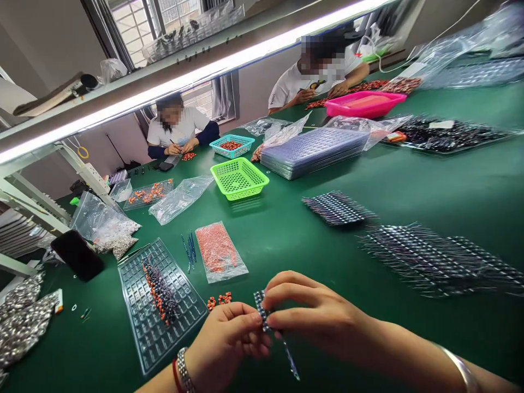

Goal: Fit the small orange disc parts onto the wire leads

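Both my hands meet at the front of the table over a short dark strip with rows of white spots (259, 299). My left hand (235, 333) pinches its lower part between thumb and forefinger, the other fingers curled under. From above, my right hand (309, 305) closes its fingers on the same piece. A thin dark strip (291, 360) hangs below my fingers; where it joins is hidden. Just left of the hands lie small orange ring-shaped parts (220, 299). Beyond is a clear tray (137, 305) bearing orange-ended parts with dark wires (158, 289).
A bag of orange parts (216, 248), thin blue strips (189, 251) and a green basket (239, 180) lie ahead. Wired dark strips (417, 256) spread at right. A phone (77, 255) leans at left. Stacked clear trays (311, 150) stand farther back; two people sit across the table.
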{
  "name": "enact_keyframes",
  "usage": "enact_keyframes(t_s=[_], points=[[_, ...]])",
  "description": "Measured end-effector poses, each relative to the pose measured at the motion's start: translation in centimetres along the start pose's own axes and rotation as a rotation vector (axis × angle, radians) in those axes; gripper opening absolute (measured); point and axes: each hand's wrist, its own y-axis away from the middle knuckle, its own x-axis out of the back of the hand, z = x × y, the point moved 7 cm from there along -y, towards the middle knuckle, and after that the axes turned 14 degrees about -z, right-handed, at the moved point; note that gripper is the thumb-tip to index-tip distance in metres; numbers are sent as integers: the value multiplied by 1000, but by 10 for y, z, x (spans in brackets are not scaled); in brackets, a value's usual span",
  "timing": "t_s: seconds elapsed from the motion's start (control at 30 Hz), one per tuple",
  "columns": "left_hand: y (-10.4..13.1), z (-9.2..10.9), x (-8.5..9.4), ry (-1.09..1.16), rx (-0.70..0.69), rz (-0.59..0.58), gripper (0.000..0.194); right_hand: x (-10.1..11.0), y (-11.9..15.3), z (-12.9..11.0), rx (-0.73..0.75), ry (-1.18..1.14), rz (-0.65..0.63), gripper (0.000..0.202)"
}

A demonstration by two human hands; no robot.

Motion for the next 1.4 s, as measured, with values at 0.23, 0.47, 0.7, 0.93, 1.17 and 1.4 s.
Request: enact_keyframes(t_s=[0.23, 0.47, 0.7, 0.93, 1.17, 1.4], points=[[32, 6, 26, -454, -25, 116, 25, -25, 13, 38, -511, -331, -173, 32], [46, -10, 7, -1550, -189, 186, 15, -60, 31, 61, -838, -507, -344, 36], [32, -2, 2, -1628, -212, 185, 6, -64, 41, 62, -881, -556, -354, 36], [25, 1, 2, -1662, -267, 241, 8, -64, 41, 59, -872, -578, -350, 35], [28, 12, 15, -1629, -310, 291, 8, -65, 41, 58, -880, -609, -372, 33], [13, 15, 5, -1628, -376, 235, 12, -64, 42, 61, -864, -573, -355, 33]])
